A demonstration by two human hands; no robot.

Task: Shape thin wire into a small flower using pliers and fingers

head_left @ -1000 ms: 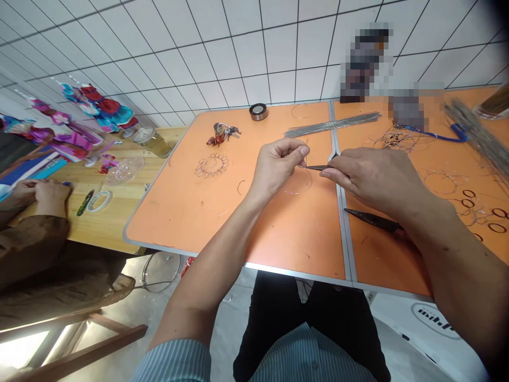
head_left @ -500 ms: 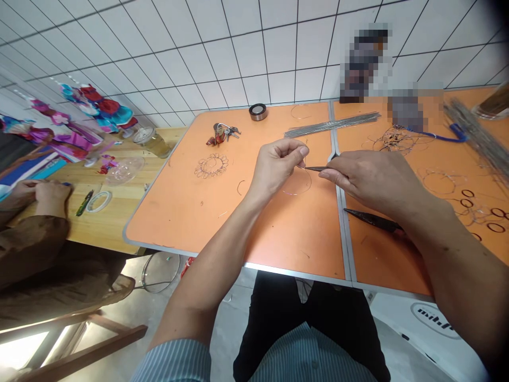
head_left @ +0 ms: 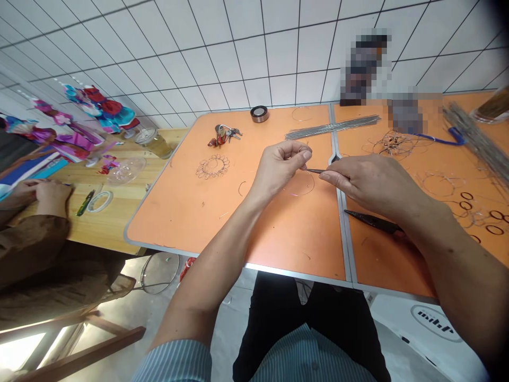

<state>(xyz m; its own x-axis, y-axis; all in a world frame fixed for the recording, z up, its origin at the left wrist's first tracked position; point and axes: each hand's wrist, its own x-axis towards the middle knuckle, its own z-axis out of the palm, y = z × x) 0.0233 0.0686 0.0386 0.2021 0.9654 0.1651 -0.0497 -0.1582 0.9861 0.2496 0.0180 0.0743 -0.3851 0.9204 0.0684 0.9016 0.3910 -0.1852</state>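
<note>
My left hand (head_left: 287, 163) is closed in a pinch on a thin wire (head_left: 313, 187), whose round loop hangs just below the fingertips. From the right, my right hand (head_left: 360, 178) grips a slim pointed metal tool (head_left: 315, 171). Its tip reaches the wire beside my left fingertips; my fingers hide most of the tool. Whether the tip clamps the wire is too small to tell. Below my right wrist lie dark pointed pliers (head_left: 374, 220), partly covered by the forearm. A looped wire ring (head_left: 213, 166) rests on the orange table (head_left: 191, 212), left of my left hand.
Toward the wall are a roll of tape (head_left: 260, 113), keys (head_left: 226, 135) and a bundle of straight wires (head_left: 332, 127). Tangled wire (head_left: 393, 144) and dark rings (head_left: 494, 229) lie at right. On the left, a co-worker's hands (head_left: 51, 198) are at a wooden table (head_left: 115, 223).
Both hands stay nearly in place, with the wire and the tool still between them. My left fingers have shifted slightly around the wire. The view has moved a little.
</note>
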